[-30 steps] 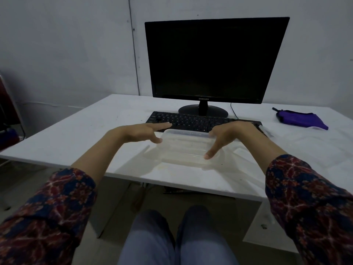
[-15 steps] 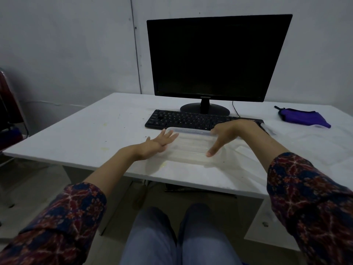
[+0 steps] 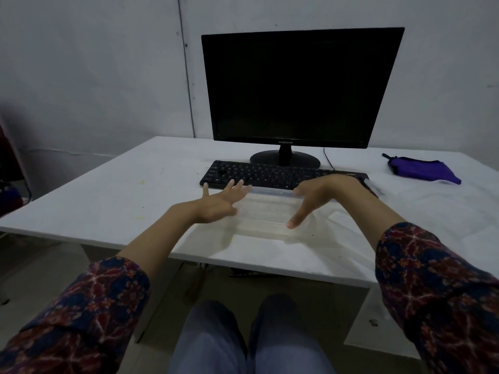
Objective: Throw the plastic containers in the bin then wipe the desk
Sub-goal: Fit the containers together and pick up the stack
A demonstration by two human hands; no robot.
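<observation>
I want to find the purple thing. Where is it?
The purple pouch lies at the desk's far right, to the right of the keyboard and monitor, away from both hands.

"SAMSUNG" on monitor point(image 3: 302, 87) bezel, prob., tiny, blurry

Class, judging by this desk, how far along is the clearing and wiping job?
Done: nothing visibly. In hand: the right hand grips the clear container on the desk; the left hand lies open beside it. Left: binning, then wiping; yellowish stains remain.
</observation>
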